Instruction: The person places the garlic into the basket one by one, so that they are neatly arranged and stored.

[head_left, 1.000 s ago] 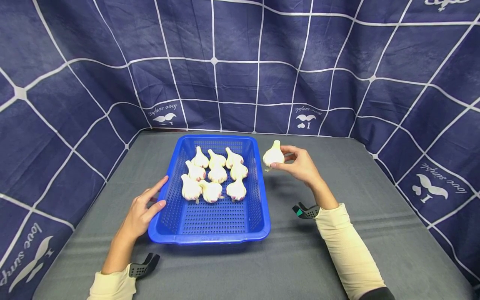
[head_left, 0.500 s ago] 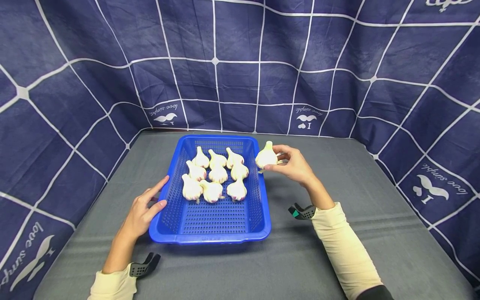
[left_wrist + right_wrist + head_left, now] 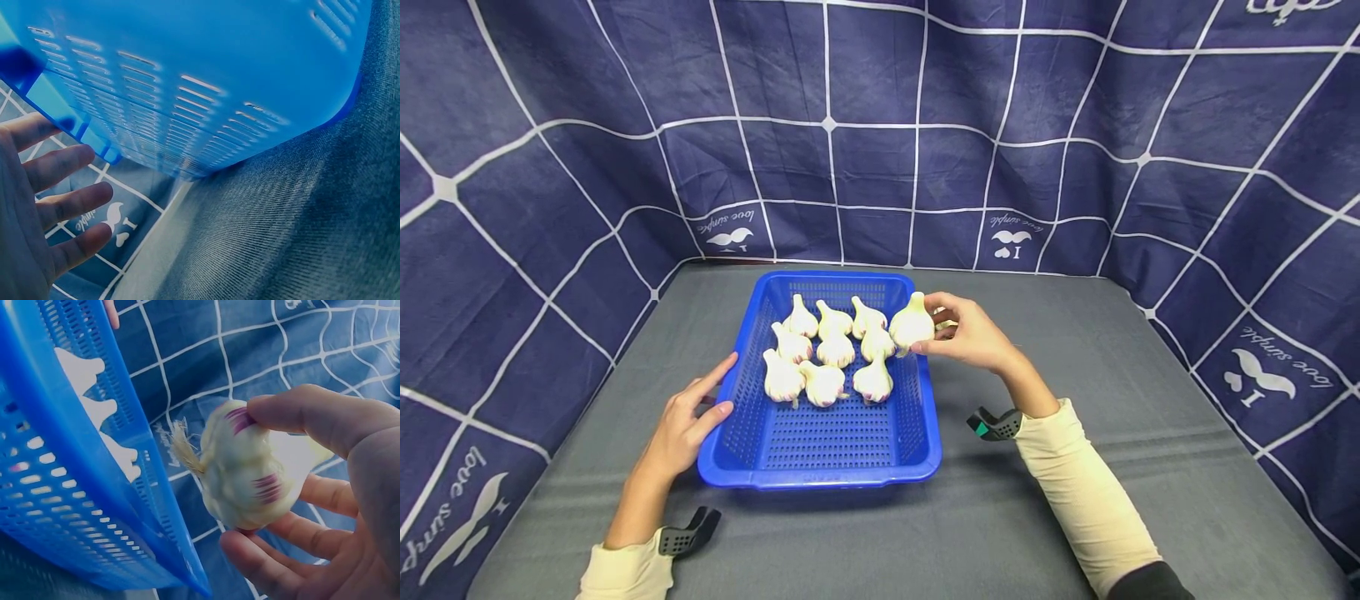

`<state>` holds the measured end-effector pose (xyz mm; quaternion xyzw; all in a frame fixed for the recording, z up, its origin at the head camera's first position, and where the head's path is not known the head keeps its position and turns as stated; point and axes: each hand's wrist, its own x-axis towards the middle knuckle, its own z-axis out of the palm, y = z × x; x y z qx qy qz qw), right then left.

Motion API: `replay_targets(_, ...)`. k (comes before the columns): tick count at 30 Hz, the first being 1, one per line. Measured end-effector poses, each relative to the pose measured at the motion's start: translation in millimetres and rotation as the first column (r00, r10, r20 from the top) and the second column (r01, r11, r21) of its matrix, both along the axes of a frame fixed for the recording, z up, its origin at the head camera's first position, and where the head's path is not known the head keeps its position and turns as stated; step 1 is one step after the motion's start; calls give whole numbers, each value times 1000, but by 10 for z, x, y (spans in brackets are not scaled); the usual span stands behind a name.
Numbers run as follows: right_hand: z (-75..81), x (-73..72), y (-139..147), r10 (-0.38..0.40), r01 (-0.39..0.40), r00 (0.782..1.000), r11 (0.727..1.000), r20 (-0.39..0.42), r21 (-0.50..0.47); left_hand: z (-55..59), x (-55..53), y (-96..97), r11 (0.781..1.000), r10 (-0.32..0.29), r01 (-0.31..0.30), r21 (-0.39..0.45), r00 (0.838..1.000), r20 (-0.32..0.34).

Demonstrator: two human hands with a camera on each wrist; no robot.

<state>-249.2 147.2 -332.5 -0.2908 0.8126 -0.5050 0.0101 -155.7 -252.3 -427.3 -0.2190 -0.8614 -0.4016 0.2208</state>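
A blue plastic basket [image 3: 820, 477] with perforated walls stands on the grey cloth. Several white garlic bulbs [image 3: 824, 383] with purple streaks sit in its middle and far part, stems mostly pointing up. My right hand [image 3: 973, 335] pinches another garlic bulb [image 3: 912, 322] between thumb and fingers, over the basket's right rim. In the right wrist view that bulb [image 3: 250, 469] shows its dry roots toward the basket. My left hand [image 3: 677, 425] rests on the left rim with fingers spread. The left wrist view shows these fingers [image 3: 81, 203] extended beside the basket's outer wall [image 3: 206, 106].
Grey cloth [image 3: 1075, 350] covers the table around the basket. A dark blue curtain [image 3: 880, 167] with white grid lines hangs behind and at both sides. Each wrist bears a black strap mount [image 3: 688, 533].
My right hand has carried its garlic bulb leftward, from beside the basket to over its right rim. The left hand and the basket have stayed in place.
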Motion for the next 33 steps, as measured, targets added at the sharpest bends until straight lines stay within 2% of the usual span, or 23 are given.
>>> replay_targets(7, 45, 43, -134, 73, -70, 997, 994, -32, 83, -9, 7, -4, 1000, 5, -5, -3, 1000, 10)
replay_targets(12, 80, 64, -224, 108, -105, 994, 990, -23, 99, -4, 9, -4, 1000, 4, -4, 0, 1000, 14)
replay_targets(18, 120, 63, -326, 193, -191, 981, 979, -18, 79, -11, -8, -16, 1000, 4, -4, -4, 1000, -8)
replay_targets(21, 136, 69, -381, 217, -214, 976, 972, -20, 100, -21, -14, -22, 1000, 3, -3, -5, 1000, -5)
replay_targets(26, 172, 105, -482, 231, -218, 972, 959, -51, 184, -25, -11, -25, 1000, 9, -9, -9, 1000, 9)
replay_targets(33, 229, 140, -649, 209, -154, 964, 941, -161, 300, 11, 11, -6, 1000, -2, 3, -11, 1000, 15)
